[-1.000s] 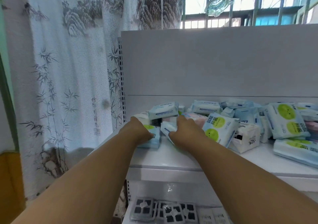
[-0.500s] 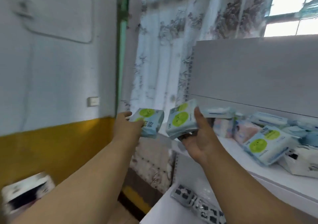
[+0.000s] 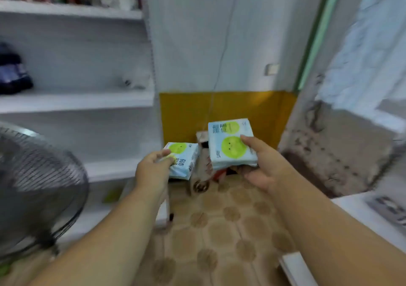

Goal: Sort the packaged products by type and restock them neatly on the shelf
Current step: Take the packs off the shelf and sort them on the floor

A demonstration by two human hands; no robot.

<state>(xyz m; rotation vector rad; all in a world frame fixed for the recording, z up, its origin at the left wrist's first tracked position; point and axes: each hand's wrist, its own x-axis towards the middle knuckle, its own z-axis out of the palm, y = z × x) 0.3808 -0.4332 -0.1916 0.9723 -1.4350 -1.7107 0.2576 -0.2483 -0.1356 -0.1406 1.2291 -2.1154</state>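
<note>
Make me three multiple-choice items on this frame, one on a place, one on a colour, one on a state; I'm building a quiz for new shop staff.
1. Where is the fan?
A. At the left edge, in front of the white shelves
B. On the top shelf
C. Against the yellow wall band

2. What colour are the round marks on the pack in the right hand?
A. Red
B. Green
C. Black

3. What are the two hands doing?
A. Both hang idle
B. Only the right one holds something
C. Each holds one pack

Answers:
1. A: the fan fills the lower left, before the white shelves.
2. B: the right pack shows two green circles.
3. C: the left hand grips the left pack, and the right hand holds the other, thumb on its face.
</note>
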